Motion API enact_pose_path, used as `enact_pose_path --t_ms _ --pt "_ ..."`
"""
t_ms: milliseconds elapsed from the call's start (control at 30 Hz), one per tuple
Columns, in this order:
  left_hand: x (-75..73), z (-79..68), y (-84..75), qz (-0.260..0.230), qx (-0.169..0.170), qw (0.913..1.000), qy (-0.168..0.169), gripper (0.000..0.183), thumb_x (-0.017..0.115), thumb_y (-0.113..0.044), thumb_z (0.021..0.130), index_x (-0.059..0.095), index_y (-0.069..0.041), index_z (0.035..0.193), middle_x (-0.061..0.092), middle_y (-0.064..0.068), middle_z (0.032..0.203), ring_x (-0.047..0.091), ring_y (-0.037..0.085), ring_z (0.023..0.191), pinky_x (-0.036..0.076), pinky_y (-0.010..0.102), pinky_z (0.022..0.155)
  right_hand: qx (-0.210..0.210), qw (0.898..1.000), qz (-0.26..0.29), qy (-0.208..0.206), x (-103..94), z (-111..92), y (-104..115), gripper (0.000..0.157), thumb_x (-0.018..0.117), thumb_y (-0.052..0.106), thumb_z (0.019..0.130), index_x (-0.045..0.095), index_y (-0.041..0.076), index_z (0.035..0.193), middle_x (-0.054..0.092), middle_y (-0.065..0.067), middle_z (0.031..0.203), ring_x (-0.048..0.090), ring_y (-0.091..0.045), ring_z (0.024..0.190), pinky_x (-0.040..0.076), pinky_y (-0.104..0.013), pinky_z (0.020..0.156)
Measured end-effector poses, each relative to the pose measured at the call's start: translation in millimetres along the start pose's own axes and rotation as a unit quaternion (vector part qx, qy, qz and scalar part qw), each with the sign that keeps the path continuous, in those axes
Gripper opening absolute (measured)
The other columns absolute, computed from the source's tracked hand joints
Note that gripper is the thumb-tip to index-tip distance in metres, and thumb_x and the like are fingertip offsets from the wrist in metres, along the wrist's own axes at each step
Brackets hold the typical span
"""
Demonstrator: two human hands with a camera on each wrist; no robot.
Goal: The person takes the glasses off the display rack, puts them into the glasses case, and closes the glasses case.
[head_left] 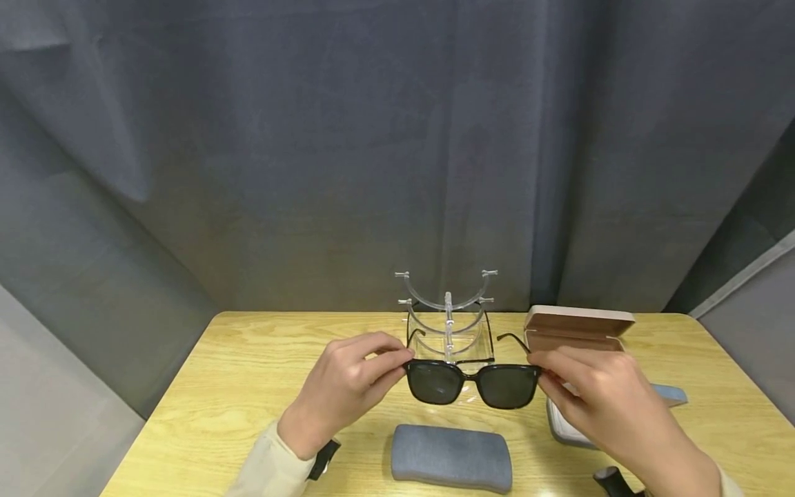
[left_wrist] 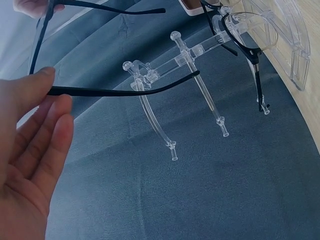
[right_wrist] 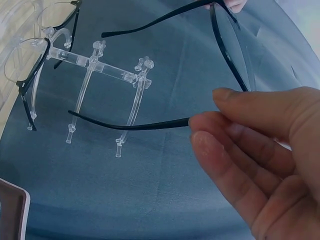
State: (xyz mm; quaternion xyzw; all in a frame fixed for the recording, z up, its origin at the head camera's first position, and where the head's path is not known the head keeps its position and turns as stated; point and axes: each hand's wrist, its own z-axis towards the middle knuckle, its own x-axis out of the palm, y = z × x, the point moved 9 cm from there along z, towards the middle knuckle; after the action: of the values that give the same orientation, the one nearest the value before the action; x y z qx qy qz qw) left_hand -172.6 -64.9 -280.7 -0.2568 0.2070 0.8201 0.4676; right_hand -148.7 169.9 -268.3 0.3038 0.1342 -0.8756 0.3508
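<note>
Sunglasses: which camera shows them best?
The head view: the sunglasses face it, both dark lenses uncovered. Both wrist views show the sunglasses nearly edge-on, with both temple arms but little lens.

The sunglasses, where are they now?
Head view, right of centre: the sunglasses are held between left hand and right hand, in front of the clear stand.
</note>
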Motion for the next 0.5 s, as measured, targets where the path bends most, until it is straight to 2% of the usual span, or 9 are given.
enact_pose_path --t_ms 33,100,133,233,500 --pt "0.2 -0.4 0.2 0.001 0.000 1.0000 0.001 0.027 0.090 -0.004 0.074 0.082 -0.010 0.100 0.077 -0.002 0.093 0.074 0.007 0.080 0.063 0.021 0.075 -0.002 1.000 0.000 0.003 1.0 -0.1 0.0 0.038 0.049 0.034 0.108 0.076 0.018 0.087 0.076 0.008 0.080 0.071 -0.011 0.070 0.055 -0.027 0.064" --pt "0.8 -0.8 0.5 0.002 -0.001 1.0000 0.003 0.027 0.090 -0.004 0.074 0.082 -0.010 0.099 0.077 -0.002 0.093 0.074 0.007 0.080 0.063 0.021 0.075 -0.004 1.000 -0.001 0.011 3.2 -0.3 -0.4 0.011 0.067 0.019 0.094 0.075 0.018 0.087 0.075 0.009 0.079 0.069 -0.011 0.069 0.055 -0.029 0.064" --pt "1.2 -1.0 0.6 0.002 -0.001 1.0000 0.005 0.027 0.090 -0.004 0.075 0.082 -0.011 0.099 0.077 -0.002 0.093 0.074 0.007 0.080 0.063 0.021 0.075 -0.005 1.000 -0.001 0.014 4.3 -0.3 -0.3 0.007 0.073 0.012 0.084 0.075 0.018 0.087 0.075 0.009 0.078 0.068 -0.010 0.068 0.054 -0.030 0.063" --pt "1.8 -1.3 0.5 0.003 0.000 1.0000 0.008 0.026 0.089 -0.004 0.075 0.082 -0.011 0.099 0.077 -0.002 0.093 0.074 0.007 0.080 0.063 0.020 0.075 -0.006 1.000 -0.003 0.023 6.6 -0.2 0.5 0.039 0.081 -0.002 0.054 0.075 0.018 0.086 0.074 0.010 0.077 0.066 -0.009 0.066 0.054 -0.030 0.062" --pt "4.4 -2.3 0.5 -0.001 0.002 0.9999 0.012 0.025 0.089 -0.005 0.077 0.082 -0.011 0.100 0.077 -0.003 0.092 0.074 0.006 0.079 0.063 0.020 0.075 -0.002 1.000 0.001 0.028 9.8 -1.2 0.3 0.041 0.084 -0.004 0.051 0.074 0.017 0.084 0.073 0.011 0.074 0.064 -0.006 0.063 0.052 -0.029 0.059"
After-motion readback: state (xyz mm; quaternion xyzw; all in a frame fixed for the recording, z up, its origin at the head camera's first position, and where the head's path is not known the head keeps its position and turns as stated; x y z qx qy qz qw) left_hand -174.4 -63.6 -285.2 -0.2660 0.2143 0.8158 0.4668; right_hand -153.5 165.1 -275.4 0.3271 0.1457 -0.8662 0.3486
